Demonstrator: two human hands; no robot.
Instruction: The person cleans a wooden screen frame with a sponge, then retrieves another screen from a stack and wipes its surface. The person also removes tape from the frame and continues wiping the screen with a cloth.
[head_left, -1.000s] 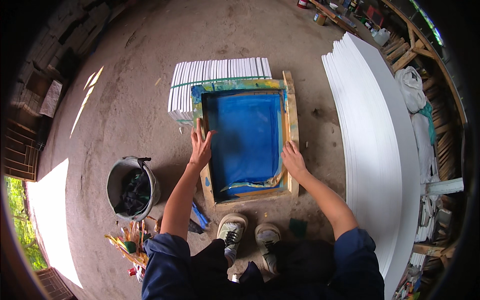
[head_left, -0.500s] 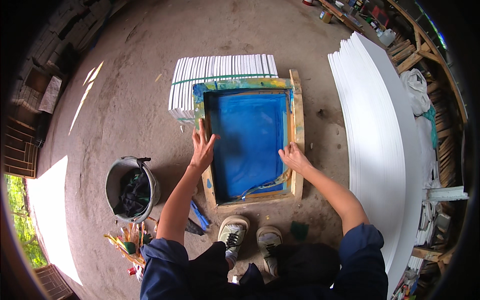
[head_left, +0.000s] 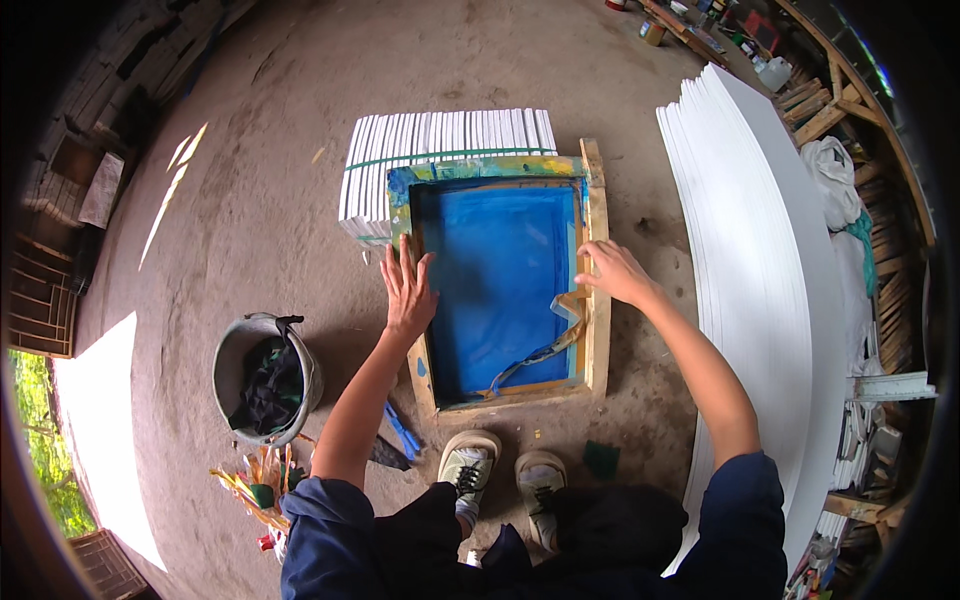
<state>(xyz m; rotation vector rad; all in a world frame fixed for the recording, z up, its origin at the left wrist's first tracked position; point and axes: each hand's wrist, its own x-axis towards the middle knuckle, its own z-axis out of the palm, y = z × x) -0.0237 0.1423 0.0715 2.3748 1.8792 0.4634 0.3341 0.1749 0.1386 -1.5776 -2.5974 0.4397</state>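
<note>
In the head view, the left hand (head_left: 408, 298) has an open grip, fingers spread flat on the left rail of the paint-stained wooden frame (head_left: 480, 168), which lies toward its 3 o'clock. The right hand (head_left: 618, 272) curls its fingers at the opposite rail, the frame toward its 9 o'clock; whether this grip pinches anything, I cannot tell. A loose strip (head_left: 543, 353) trails over the blue screen (head_left: 500, 290) from its 7 o'clock.
</note>
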